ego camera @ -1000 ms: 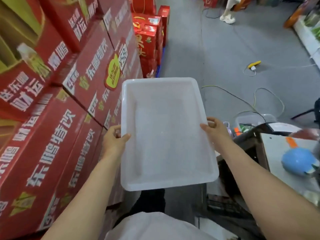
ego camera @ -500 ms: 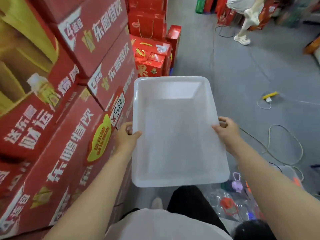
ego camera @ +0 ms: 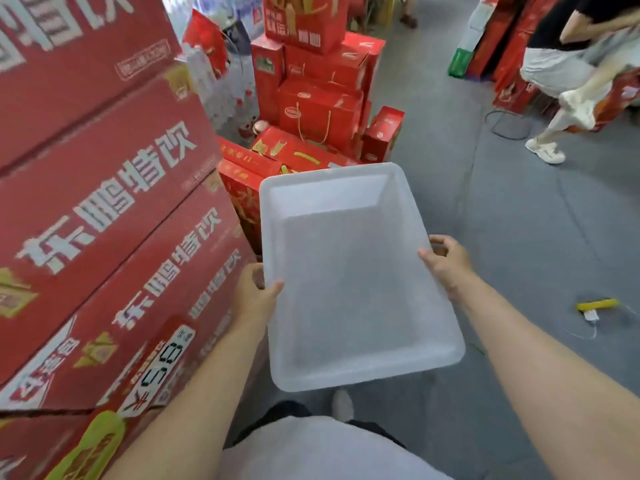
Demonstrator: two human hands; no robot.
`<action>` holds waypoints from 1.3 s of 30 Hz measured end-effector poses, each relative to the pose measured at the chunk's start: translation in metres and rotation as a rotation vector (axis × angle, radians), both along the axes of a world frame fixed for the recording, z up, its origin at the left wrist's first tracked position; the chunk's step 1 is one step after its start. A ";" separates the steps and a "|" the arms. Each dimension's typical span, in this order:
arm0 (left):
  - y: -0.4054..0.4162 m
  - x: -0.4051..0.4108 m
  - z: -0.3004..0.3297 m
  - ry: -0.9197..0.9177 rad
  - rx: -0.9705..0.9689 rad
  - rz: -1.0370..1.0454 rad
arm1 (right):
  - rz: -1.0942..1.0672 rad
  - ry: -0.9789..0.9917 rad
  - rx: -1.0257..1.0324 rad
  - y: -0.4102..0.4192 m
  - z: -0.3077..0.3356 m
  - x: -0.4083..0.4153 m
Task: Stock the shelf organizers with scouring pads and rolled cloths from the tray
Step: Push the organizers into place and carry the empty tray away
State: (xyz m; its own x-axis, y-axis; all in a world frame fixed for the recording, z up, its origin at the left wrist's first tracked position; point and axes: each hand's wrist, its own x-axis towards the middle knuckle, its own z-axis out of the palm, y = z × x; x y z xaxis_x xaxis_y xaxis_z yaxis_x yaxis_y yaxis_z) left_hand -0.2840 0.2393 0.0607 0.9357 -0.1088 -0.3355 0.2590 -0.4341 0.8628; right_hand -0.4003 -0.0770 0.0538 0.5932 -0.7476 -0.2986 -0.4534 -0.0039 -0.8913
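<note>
Both bare hands hold a translucent white rectangular plastic tray (ego camera: 349,271) by its long sides.

The left hand (ego camera: 252,296) grips the rim at nine o'clock, thumb lying over the edge, fingers (ego camera: 258,277) curled beneath. The right hand (ego camera: 445,259) grips at three o'clock the same way. Both bare forearms reach forward from the lower corners.
</note>
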 end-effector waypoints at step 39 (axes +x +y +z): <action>-0.226 0.336 -0.083 0.197 0.228 0.864 | 1.093 0.207 -0.274 -0.191 -0.057 0.633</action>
State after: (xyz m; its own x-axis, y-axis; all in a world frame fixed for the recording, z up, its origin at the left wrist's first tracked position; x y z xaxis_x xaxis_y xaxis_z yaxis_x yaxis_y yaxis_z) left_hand 0.0516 0.0134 -0.0222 0.5840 0.6916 -0.4250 0.7064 -0.1751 0.6858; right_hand 0.2328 -0.2685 -0.0027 0.9244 0.0826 -0.3724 -0.2257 -0.6686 -0.7085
